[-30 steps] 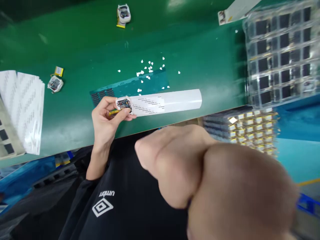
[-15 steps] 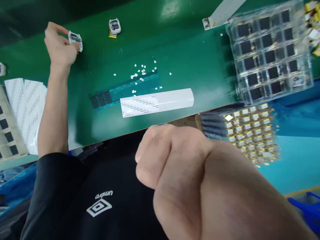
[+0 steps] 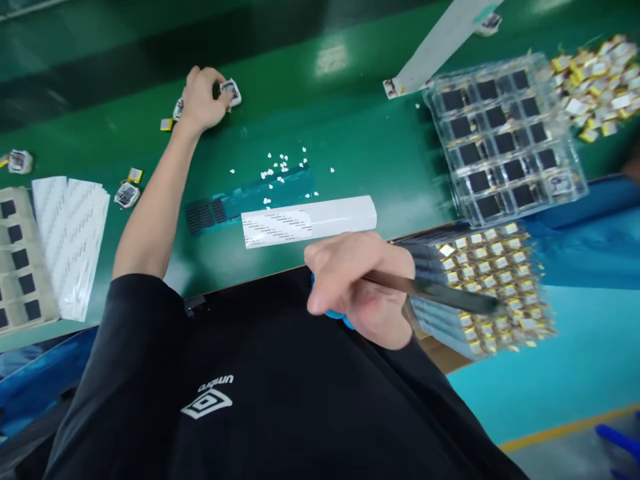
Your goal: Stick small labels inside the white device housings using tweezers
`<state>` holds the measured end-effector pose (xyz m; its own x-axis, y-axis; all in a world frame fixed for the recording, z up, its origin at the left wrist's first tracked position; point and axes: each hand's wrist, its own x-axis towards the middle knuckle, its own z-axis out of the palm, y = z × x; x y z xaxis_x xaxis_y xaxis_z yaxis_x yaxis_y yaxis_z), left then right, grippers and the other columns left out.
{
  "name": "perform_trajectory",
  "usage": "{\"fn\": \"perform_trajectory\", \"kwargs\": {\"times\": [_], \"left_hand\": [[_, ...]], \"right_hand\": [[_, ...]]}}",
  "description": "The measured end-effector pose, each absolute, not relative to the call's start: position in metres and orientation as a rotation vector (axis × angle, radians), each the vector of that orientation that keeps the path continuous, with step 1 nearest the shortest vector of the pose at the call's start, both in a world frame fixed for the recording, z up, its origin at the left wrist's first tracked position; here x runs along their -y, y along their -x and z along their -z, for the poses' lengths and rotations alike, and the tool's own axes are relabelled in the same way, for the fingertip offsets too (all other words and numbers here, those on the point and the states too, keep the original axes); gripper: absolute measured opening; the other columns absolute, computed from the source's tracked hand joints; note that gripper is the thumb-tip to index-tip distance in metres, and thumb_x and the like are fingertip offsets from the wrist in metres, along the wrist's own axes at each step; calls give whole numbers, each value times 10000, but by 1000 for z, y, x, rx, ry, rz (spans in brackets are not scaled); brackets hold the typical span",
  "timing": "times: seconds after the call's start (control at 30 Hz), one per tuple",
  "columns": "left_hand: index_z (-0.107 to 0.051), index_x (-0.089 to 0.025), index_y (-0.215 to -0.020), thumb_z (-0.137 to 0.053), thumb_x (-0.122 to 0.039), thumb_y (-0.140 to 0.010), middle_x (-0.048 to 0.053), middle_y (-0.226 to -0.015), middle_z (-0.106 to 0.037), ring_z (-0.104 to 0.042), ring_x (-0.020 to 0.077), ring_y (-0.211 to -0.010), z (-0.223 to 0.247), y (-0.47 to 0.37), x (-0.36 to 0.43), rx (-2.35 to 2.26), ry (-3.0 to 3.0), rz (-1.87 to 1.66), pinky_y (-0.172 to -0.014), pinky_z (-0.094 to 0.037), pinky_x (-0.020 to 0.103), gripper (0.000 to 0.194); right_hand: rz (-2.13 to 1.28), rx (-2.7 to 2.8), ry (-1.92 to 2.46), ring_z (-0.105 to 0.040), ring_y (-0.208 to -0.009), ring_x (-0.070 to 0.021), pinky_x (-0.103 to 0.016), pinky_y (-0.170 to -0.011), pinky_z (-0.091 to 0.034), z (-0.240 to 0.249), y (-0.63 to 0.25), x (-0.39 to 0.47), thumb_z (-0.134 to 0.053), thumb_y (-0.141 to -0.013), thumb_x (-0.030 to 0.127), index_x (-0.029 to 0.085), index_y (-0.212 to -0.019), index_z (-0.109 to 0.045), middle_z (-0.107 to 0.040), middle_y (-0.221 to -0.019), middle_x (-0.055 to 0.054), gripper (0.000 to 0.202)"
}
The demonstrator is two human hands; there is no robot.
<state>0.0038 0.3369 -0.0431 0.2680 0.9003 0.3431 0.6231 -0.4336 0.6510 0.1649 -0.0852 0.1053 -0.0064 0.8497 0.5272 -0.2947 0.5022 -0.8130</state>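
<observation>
My left hand [image 3: 204, 100] is at the back left of the green bench, thumb and fingers closed on a small white device housing [image 3: 231, 92] with circuitry inside. Another white housing [image 3: 178, 109] lies partly hidden behind that hand, with a yellow battery [image 3: 166, 125] beside it. In front of my chest, my right hand [image 3: 363, 283] is wrapped round a dark slender tool [image 3: 450, 295], blurred and pointing right. Something blue shows below these fingers; I cannot make out what. Near my left forearm lies one more white housing [image 3: 127, 195] with its battery.
White printed adhesive sheets [image 3: 280, 228] lie mid-bench near small scattered white dots [image 3: 280, 167] and black strips [image 3: 206, 215]. Stacked clear trays [image 3: 505, 140] stand right, beside piled yellow batteries [image 3: 600, 87]. A box of batteries [image 3: 490, 280] sits below the edge. More sheets [image 3: 70, 240] lie left.
My left hand has moved right and now grips the housing that lay on the bench. My right hand has turned, and a dark tool now shows in it. The view has shifted.
</observation>
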Motion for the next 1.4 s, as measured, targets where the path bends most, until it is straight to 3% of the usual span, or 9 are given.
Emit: {"fn": "perform_trajectory", "kwargs": {"times": [0.1,0.17,0.23,0.33,0.7,0.9,1.13,1.23,1.4], "left_hand": [[-584,-208,-778,-1016,37,-698,-133,-640,-600,-521,88,-672,39,-4,-318,-1450,-1999,-810,-984,-621,353,504],[-570,-203,-874,-935,-57,-880,-121,-666,-672,-586,75,-636,32,-3,-282,-1396,-1919,-792,-824,-635,312,393],[-575,-208,-1049,-804,-314,-1048,-76,-826,-788,-684,75,-681,22,-1,-227,-1241,-1833,-815,-736,-653,287,252],[-616,-256,-1170,-831,-638,-952,-14,-902,-812,-771,152,-689,-1,1,-127,-790,-1525,-963,-612,-665,321,489],[-789,-255,-1206,-709,-389,-1090,-45,-709,-717,-671,112,-512,-25,23,4,-1006,-1453,-1208,-545,-607,244,195],[-827,-297,-1279,-674,-402,-1081,30,-1277,-819,-813,219,-1029,-17,36,12,-938,-1278,-1183,-857,-707,343,272],[-776,-295,-1296,-666,-511,-1088,49,-1214,-832,-857,251,-962,-14,37,12,-967,-1221,-1147,-811,-731,396,319],[-754,-256,-1210,-670,-541,-1084,59,-1082,-854,-850,228,-882,-18,39,21,-1069,-1366,-1090,-762,-702,343,323],[-748,-233,-1197,-594,-291,-1127,41,-1103,-872,-847,175,-898,-30,31,43,-993,-1689,-920,-784,-662,263,178]], "right_hand": [[-929,1261,796,-313,-410,-78,-264,-400,-235,-78,-177,70,-638,-1103,393,251,-945,-755,-495,-547,90,242],[-770,1287,1067,-344,-450,-76,-259,-424,-265,-62,-183,62,-638,-1102,385,239,-903,-733,-541,-592,76,264],[-520,1325,1269,-383,-482,-73,-258,-454,-327,-50,-182,53,-642,-1093,366,237,-956,-722,-616,-665,62,205],[-299,1395,1333,-482,-528,-85,-264,-492,-433,-36,-172,40,-659,-1082,363,252,-1207,-700,-731,-843,28,172],[-325,1671,1132,-761,-837,-138,-270,-715,-622,-18,-148,24,-712,-1042,139,216,-1111,-744,-797,-1016,-8,109],[-339,1670,1124,-774,-862,-145,-276,-730,-633,-19,-145,24,-718,-1010,99,218,-1119,-768,-807,-1010,-9,169],[-483,1637,1070,-719,-812,-158,-330,-711,-603,-19,-153,27,-485,-1148,277,288,-1208,-787,-770,-978,-8,308],[-429,1599,1233,-674,-796,-206,-399,-748,-588,-17,-171,29,-384,-1179,481,311,-944,-819,-690,-833,-22,523],[-478,1527,1393,-636,-591,-171,-348,-632,-547,-7,-209,36,-421,-1168,573,248,-778,-803,-644,-605,-1,635]]}}
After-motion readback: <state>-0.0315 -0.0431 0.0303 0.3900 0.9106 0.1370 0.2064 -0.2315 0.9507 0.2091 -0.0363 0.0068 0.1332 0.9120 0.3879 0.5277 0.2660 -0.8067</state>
